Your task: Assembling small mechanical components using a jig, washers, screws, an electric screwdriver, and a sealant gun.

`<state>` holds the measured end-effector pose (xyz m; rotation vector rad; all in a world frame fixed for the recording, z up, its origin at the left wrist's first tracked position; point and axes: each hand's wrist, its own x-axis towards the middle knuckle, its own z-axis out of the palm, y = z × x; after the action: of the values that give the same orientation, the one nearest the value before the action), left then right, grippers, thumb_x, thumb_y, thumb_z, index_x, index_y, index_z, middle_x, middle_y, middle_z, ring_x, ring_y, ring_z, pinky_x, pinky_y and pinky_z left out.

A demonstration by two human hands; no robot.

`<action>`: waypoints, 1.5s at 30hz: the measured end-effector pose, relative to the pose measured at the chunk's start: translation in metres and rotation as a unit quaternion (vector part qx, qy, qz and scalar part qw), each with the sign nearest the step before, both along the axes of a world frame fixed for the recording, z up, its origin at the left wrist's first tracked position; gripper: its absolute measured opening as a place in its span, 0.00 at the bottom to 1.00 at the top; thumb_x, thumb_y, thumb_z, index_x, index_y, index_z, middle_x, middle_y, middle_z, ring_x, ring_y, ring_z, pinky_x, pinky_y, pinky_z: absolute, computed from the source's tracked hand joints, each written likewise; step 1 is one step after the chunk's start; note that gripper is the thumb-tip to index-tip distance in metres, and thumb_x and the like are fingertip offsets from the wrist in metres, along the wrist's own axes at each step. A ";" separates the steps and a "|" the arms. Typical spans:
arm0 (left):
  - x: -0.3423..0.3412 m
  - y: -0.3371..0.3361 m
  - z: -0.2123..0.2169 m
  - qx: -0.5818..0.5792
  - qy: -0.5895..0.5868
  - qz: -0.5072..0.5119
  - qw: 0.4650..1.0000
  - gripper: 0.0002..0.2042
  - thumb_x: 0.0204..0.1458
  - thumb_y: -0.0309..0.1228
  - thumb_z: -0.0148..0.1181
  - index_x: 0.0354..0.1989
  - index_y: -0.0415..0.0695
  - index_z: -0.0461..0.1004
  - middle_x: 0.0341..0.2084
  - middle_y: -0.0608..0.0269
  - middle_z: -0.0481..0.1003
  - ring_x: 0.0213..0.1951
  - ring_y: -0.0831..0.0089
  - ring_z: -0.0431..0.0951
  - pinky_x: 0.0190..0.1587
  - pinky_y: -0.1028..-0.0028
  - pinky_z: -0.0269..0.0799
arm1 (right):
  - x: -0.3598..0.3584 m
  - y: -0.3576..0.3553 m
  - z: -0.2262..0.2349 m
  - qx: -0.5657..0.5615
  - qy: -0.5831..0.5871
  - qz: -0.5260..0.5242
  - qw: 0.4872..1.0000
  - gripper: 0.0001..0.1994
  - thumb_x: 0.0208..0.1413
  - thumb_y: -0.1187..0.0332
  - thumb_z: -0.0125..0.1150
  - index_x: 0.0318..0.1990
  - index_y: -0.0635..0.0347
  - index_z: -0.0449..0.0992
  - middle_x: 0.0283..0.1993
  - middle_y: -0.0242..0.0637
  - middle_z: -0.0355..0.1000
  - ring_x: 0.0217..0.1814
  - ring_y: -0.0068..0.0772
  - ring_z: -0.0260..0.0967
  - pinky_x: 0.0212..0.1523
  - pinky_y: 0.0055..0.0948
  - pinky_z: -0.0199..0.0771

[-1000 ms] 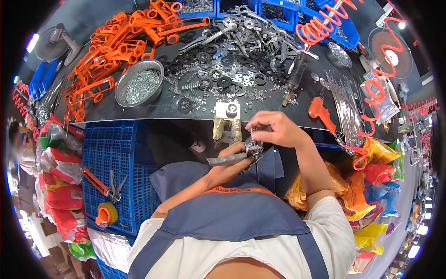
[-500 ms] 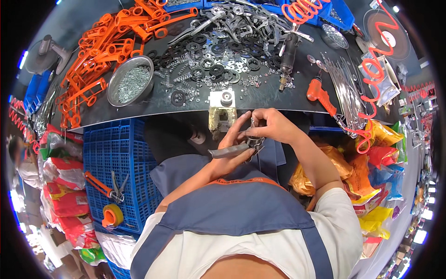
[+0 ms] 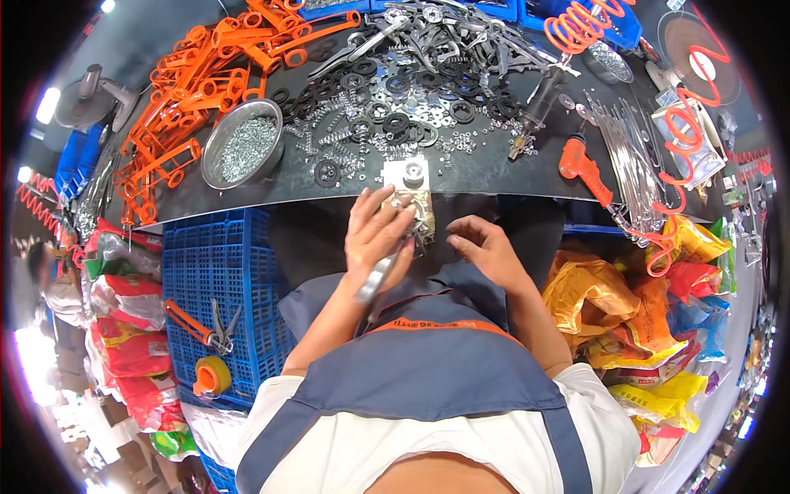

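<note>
My left hand (image 3: 375,237) grips a bare metal tool piece (image 3: 378,278) whose long handle sticks out toward my lap. Its head end lies against a small metal fixture (image 3: 411,191) at the front edge of the dark workbench (image 3: 494,174). My right hand (image 3: 482,249) hovers just to the right of the piece, fingers loosely curled and apart, with nothing in it. Beyond the fixture lie heaps of black washers (image 3: 387,111), small springs and nuts.
A steel bowl of small screws (image 3: 242,151) stands at left beside a pile of orange handles (image 3: 197,90). Bare metal tool bodies (image 3: 444,37) are heaped at the back. An orange power driver (image 3: 583,169), a blue crate (image 3: 216,280) with finished pliers and tape, and coloured bags (image 3: 634,305) surround me.
My right hand has let go of the piece and drawn back to the right. My left hand has moved up and closed over it near the fixture.
</note>
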<state>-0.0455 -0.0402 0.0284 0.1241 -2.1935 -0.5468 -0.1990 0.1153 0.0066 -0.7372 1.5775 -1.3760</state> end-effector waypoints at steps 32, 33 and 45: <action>0.005 0.031 -0.068 0.798 -0.125 -0.028 0.589 0.16 0.53 0.20 0.55 0.50 0.34 0.63 0.31 0.59 0.72 0.31 0.75 0.75 0.34 0.76 0.77 | 0.020 -0.059 -0.114 -0.103 0.280 0.051 0.953 0.15 0.45 0.77 0.55 0.43 0.60 0.72 0.34 0.49 0.74 0.37 0.53 0.73 0.36 0.39 0.74; 0.005 0.031 -0.066 0.814 -0.095 -0.034 0.572 0.15 0.52 0.20 0.55 0.49 0.35 0.63 0.31 0.59 0.72 0.30 0.75 0.75 0.34 0.75 0.77 | 0.021 -0.060 -0.107 -0.103 0.279 0.051 0.953 0.15 0.45 0.77 0.55 0.43 0.60 0.72 0.34 0.49 0.74 0.37 0.53 0.73 0.36 0.39 0.74; 0.004 0.029 -0.078 0.760 -0.137 -0.012 0.635 0.12 0.53 0.25 0.57 0.44 0.34 0.70 0.33 0.60 0.73 0.33 0.75 0.76 0.38 0.76 0.77 | 0.021 -0.064 -0.099 -0.028 0.186 0.068 0.980 0.11 0.44 0.72 0.58 0.38 0.61 0.74 0.32 0.50 0.74 0.35 0.50 0.74 0.34 0.36 0.74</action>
<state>-0.0413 -0.0116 -0.0494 1.0980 -1.3224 -2.3628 -0.1782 0.0511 -0.0926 -1.1689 1.7410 -1.2356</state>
